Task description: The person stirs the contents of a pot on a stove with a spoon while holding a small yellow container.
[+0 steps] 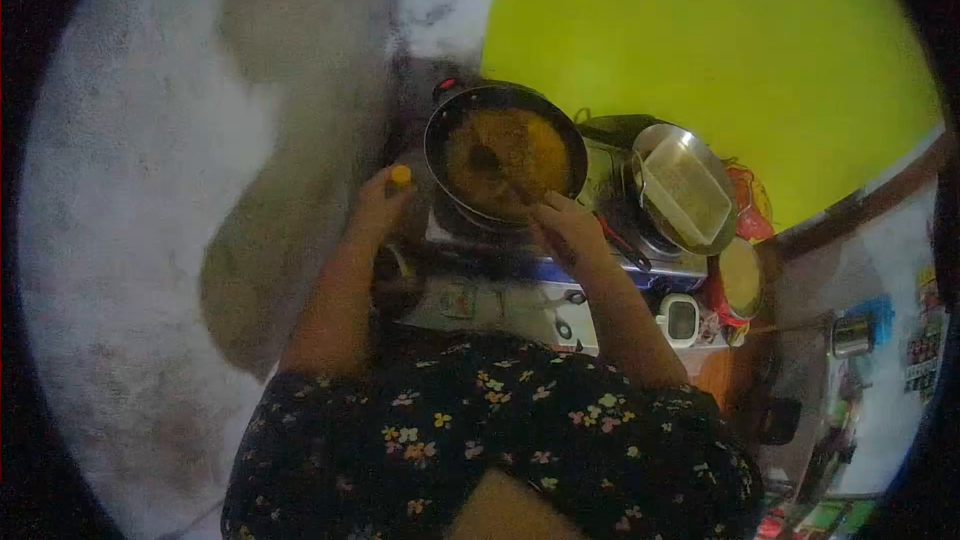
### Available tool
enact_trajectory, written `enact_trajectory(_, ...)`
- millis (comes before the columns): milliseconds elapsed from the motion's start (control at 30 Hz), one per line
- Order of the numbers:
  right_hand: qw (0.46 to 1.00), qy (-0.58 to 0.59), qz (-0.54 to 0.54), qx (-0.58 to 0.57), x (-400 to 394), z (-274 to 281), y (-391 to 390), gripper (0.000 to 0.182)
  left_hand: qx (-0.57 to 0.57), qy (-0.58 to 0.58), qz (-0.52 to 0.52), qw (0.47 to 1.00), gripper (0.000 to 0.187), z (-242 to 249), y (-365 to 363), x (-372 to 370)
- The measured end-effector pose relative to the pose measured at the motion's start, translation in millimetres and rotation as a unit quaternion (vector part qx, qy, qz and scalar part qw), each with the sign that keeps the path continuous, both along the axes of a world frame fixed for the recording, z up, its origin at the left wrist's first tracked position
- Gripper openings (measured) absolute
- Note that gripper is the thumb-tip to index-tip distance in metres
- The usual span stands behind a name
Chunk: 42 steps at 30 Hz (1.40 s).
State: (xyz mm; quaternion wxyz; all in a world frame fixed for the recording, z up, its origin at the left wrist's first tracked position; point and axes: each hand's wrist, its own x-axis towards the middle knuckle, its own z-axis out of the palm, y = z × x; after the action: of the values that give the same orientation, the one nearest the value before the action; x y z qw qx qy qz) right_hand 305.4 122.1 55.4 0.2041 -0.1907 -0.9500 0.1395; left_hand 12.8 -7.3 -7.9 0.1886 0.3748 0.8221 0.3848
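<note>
A dark, round pan (432, 155) sits on the stove, with yellow-brown food (535, 145) spread inside. My right hand (572, 227) is closed at the pan's near right rim, around the handle of a dark cooking utensil. The utensil's dark head (485, 158) appears to rest in the food; blur hides its exact kind. To the left of the pan, my left hand (378, 205) is closed on a small thing with a round yellow top (401, 174). The fingers cover the rest of that thing.
On the stove's right side, a metal bowl (712, 155) holds a pale rectangular container (685, 190). A red-handled utensil (622, 242) lies between it and the pan. A white mug (681, 320) and a red-sided tub (740, 280) stand at right. A green-yellow wall (700, 30) rises behind.
</note>
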Motion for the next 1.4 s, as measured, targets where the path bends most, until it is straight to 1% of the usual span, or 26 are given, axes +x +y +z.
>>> enact_trajectory(33,1.0,-0.007,-0.004,0.003,0,-3,1,0.02,0.003,0.014,0.005,1.0,0.055,-3,0,0)
enact_trajectory(67,0.996,0.039,-0.003,-0.084,0,-22,9,0.021,0.006,0.029,0.01,1.0,0.055,-4,0,0)
enact_trajectory(100,0.982,0.084,-0.002,-0.17,1,-51,22,0.023,0.0,0.011,0.002,1.0,0.055,2,-1,2)
enact_trajectory(167,0.954,0.125,-0.022,-0.27,7,-65,33,0.025,-0.012,-0.024,-0.014,1.0,0.055,21,-4,7)
enact_trajectory(200,0.95,0.122,-0.042,-0.285,10,-63,36,0.025,-0.006,-0.016,-0.007,1.0,0.056,14,-3,4)
enact_trajectory(267,0.967,0.132,-0.053,-0.213,12,-44,34,0.024,0.007,-0.001,0.006,1.0,0.06,-6,1,-4)
enact_trajectory(333,0.987,0.154,-0.033,-0.034,14,-3,22,0.023,0.009,-0.031,0.02,0.999,0.06,-7,2,-3)
enact_trajectory(367,0.987,0.151,-0.051,-0.012,16,-1,25,0.022,0.01,-0.046,0.027,0.999,0.06,-7,3,-3)
enact_trajectory(433,0.985,0.147,-0.086,0.034,22,3,32,0.021,0.035,-0.044,0.007,0.998,0.06,-10,0,-5)
enact_trajectory(467,0.98,0.165,-0.105,0.023,24,-9,42,0.019,0.048,-0.043,-0.003,0.998,0.06,-12,0,-6)
enact_trajectory(533,0.964,0.179,-0.169,-0.105,25,-21,54,0.017,0.011,-0.011,0.01,1.0,0.06,-15,2,-8)
enact_trajectory(600,0.965,0.172,-0.186,-0.066,27,-25,57,0.015,-0.014,0.002,0.017,1.0,0.061,-12,2,-7)
enact_trajectory(667,0.968,0.141,-0.151,0.139,28,-19,54,0.014,-0.027,-0.006,0.019,0.999,0.061,0,1,-2)
enact_trajectory(700,0.965,0.193,-0.168,-0.052,28,-25,56,0.012,-0.018,-0.01,0.013,1.0,0.061,0,1,-1)
enact_trajectory(733,0.924,0.238,-0.178,-0.241,28,-37,62,0.011,-0.008,-0.013,0.009,1.0,0.061,1,0,-1)
enact_trajectory(800,0.879,0.293,-0.184,-0.327,26,-67,74,0.008,0.007,-0.001,0.008,1.0,0.061,-10,2,-6)
enact_trajectory(833,0.904,0.31,-0.185,-0.229,20,-73,77,0.008,0.014,0.014,0.013,1.0,0.061,-25,5,-13)
enact_trajectory(867,0.913,0.298,-0.201,-0.192,21,-79,79,0.008,0.019,0.029,0.017,0.999,0.061,-39,7,-20)
enact_trajectory(900,0.921,0.285,-0.217,-0.154,20,-75,75,0.008,0.016,0.027,0.011,0.999,0.061,-34,6,-18)
enact_trajectory(933,0.919,0.247,-0.25,-0.177,18,-47,55,0.01,0.014,0.024,0.004,1.0,0.06,-24,6,-14)
enact_trajectory(967,0.915,0.208,-0.281,-0.199,17,-31,45,0.011,0.012,0.022,-0.003,1.0,0.06,-18,6,-12)
enact_trajectory(1067,0.88,0.23,-0.294,-0.294,17,-52,57,0.014,0.017,0.017,-0.015,1.0,0.059,-21,7,-16)
enact_trajectory(1167,0.83,0.301,-0.257,-0.394,11,-67,57,0.016,0.023,-0.03,-0.005,0.999,0.058,0,3,-4)
enact_trajectory(1267,0.868,0.282,-0.218,-0.346,8,-78,60,0.018,0.006,0.006,0.016,1.0,0.057,-4,5,-4)
enact_trajectory(1367,0.819,0.321,-0.232,-0.416,-3,-44,42,0.016,0.02,0.021,0.002,1.0,0.057,-35,11,-22)
enact_trajectory(1400,0.838,0.322,-0.226,-0.38,-2,-46,45,0.015,0.029,0.005,-0.005,1.0,0.057,-33,11,-21)
